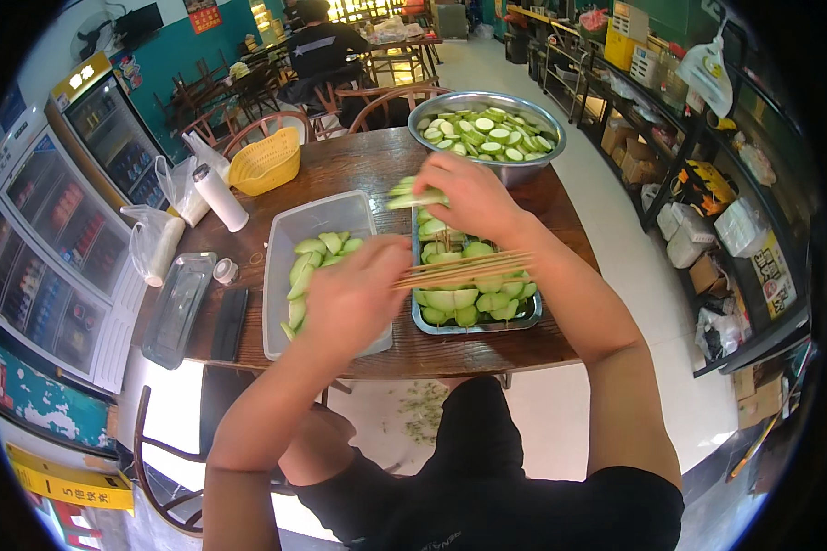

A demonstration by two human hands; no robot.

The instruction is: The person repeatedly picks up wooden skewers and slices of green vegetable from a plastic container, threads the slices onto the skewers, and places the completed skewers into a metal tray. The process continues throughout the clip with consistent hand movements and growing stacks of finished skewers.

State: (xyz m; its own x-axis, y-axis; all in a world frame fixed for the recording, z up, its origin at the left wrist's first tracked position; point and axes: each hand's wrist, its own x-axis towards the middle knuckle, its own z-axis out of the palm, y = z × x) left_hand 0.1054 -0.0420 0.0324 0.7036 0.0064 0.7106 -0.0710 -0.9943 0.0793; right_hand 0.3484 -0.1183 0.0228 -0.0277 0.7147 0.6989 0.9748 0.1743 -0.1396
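My left hand, blurred, is closed on a bundle of thin wooden skewers that points right across a metal tray. Skewered pale green vegetable slices lie in that tray. Over the tray's far end, my right hand grips a few green slices; whether a skewer runs through them cannot be told. Left of the tray, partly under my left forearm, a translucent plastic tub holds loose slices. Behind my right hand stands a steel bowl full of round, green-rimmed slices.
On the wooden table stand a yellow basket, a white bottle, plastic bags, a clear lidded container and a black flat object. Shelving stands right, fridges left. A person sits farther back.
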